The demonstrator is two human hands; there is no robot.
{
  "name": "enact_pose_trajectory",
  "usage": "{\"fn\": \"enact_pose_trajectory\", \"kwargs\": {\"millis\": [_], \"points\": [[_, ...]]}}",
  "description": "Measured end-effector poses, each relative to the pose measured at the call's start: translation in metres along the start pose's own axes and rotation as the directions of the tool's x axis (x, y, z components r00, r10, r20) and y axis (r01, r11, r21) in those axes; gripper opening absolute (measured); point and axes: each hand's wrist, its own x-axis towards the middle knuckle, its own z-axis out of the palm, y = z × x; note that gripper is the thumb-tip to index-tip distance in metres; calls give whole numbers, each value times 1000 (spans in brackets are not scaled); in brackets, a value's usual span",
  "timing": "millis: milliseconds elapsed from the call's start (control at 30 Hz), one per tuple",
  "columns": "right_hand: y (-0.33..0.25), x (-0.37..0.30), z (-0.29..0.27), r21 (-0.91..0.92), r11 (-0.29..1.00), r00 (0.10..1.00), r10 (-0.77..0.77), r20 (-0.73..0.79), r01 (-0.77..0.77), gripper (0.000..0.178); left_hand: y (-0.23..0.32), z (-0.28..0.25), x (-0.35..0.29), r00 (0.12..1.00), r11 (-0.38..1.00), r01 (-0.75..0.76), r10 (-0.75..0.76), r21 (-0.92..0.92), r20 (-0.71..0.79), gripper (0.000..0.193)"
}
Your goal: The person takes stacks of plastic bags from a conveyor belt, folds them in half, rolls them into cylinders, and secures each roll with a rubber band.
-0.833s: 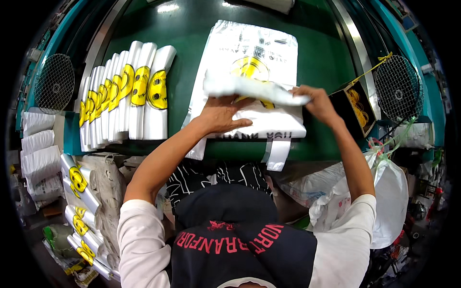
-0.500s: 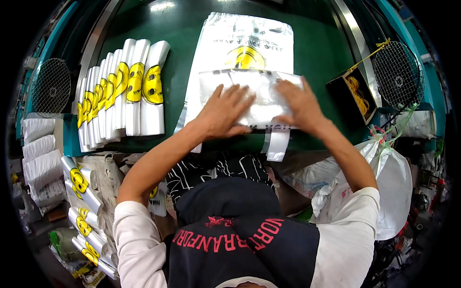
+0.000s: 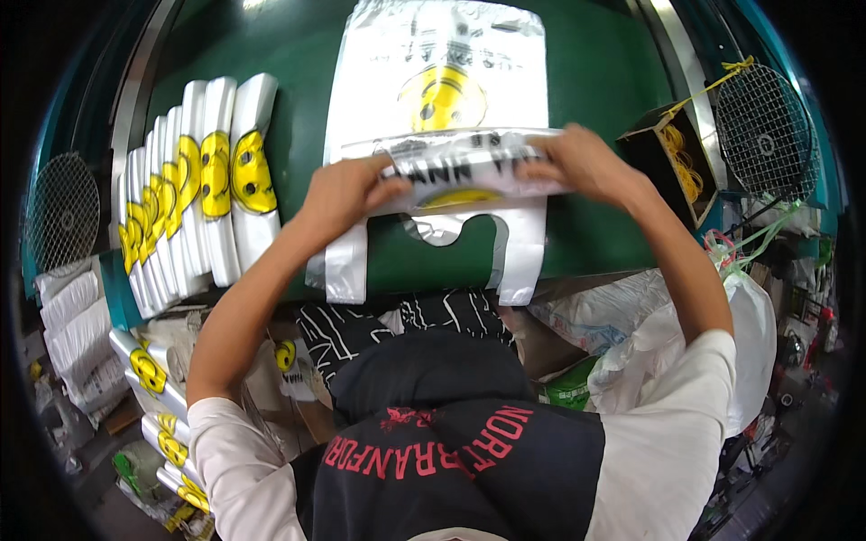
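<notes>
A white plastic carrier bag (image 3: pixel 451 171) with dark print and a yellow smiley is folded into a flattened roll across a flat stack of similar bags (image 3: pixel 365 104). My left hand (image 3: pixel 347 194) grips the roll's left end, thumb curled toward me. At the other end, my right hand (image 3: pixel 582 162) is closed on the roll, somewhat blurred. Below the roll, two bag handles (image 3: pixel 521 257) reach toward the near table edge, with a rounded cut-out between them. On the left, a row of folded smiley bags (image 3: pixel 216 171) lies overlapping.
The bags lie on a green table (image 3: pixel 604 81). To the right stands an open box (image 3: pixel 651 149) holding yellow rubber bands (image 3: pixel 681 167). Round wire-guarded fans stand at both sides. More folded bags (image 3: pixel 149 370) are below the left edge; white plastic sacks (image 3: pixel 631 379) are at lower right.
Both hands have gone from lying on the folded bag to gripping its ends. The fold has become a narrower roll, and the handles beneath now show. The view has shifted slightly.
</notes>
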Motion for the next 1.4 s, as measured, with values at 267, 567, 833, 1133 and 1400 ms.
{"fn": "enact_pose_trajectory", "kwargs": {"millis": [267, 567, 833, 1133, 1400], "points": [[35, 25, 7, -273, 940, 872, 46, -488, -202, 32, 21, 17, 65, 925, 956, -250, 283, 156, -252, 52], [179, -138, -16, -124, 773, 644, 416, -642, -623, 24, 43, -3, 74, 987, 995, -103, 102, 1, 120, 64], [151, -148, -25, 0, 820, 496, 347, -796, -573, 19, 56, 4, -10, 994, 787, 28, 43, -617, 100, 42], [38, -130, -37, -181, 954, 635, 13, -773, -240, 15, 113, -21, -42, 997, 465, -16, 69, -885, 18, 34], [-47, -115, 9, 627, 703, 878, 9, -478, 335, 30, 114, 1, -64, 983, 175, -9, 184, -984, 23, 38]]}}
